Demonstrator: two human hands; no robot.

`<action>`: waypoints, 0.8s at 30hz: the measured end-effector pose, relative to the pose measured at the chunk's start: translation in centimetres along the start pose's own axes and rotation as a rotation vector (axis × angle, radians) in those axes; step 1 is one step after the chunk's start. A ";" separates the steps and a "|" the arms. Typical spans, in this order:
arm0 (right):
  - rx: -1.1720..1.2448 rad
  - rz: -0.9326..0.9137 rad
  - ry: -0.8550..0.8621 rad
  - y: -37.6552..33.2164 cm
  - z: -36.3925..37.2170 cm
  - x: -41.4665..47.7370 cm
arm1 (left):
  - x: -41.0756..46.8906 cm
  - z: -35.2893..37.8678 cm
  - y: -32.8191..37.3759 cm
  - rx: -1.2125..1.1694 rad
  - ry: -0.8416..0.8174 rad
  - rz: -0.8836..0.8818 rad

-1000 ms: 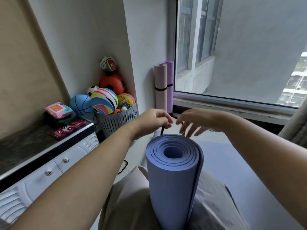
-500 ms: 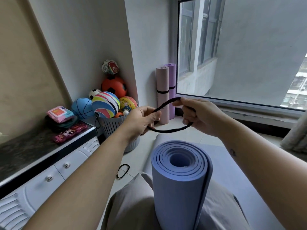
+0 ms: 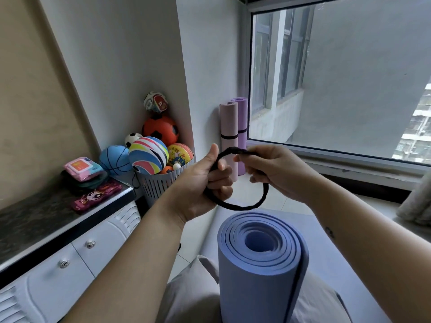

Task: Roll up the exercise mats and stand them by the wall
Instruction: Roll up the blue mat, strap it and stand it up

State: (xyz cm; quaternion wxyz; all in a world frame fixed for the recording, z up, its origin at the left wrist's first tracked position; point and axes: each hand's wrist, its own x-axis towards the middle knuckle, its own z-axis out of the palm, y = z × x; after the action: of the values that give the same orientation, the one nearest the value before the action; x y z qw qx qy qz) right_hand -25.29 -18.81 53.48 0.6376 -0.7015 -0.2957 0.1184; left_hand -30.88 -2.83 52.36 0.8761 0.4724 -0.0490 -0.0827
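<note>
Above the rolled blue mat [image 3: 258, 264], upright against the person's lap, both hands grip a black band [image 3: 242, 206]: left hand [image 3: 205, 183] clenched, right hand [image 3: 272, 171] pinching its top. Two banded mats [image 3: 233, 136] stand by the wall.

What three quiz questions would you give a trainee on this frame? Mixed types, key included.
1. True or false: the blue mat is already strapped shut.
2. What do the left hand and right hand both grip? A) a towel B) the black band C) a bottle
3. How many rolled mats stand upright beside the window?

Key: 1 false, no strap on it; 2 B; 3 two, the pink mat and the purple mat.
</note>
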 end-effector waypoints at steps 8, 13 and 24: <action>0.096 0.075 0.221 0.3 -0.4 0.8 | 0.0 -0.6 -0.1 0.564 0.307 0.175; 0.054 0.141 0.284 1.4 0.5 0.8 | 0.2 -0.2 -0.1 0.203 0.295 0.227; 0.950 0.365 0.402 2.1 0.8 0.7 | -1.7 -0.7 -2.0 -0.309 -0.175 -0.227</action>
State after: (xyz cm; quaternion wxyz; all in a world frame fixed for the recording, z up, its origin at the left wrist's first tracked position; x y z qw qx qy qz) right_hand -24.56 -17.78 51.48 0.8974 -0.3848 0.0445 0.2111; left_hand -32.62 -3.02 50.26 0.9156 0.3257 -0.0583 -0.2282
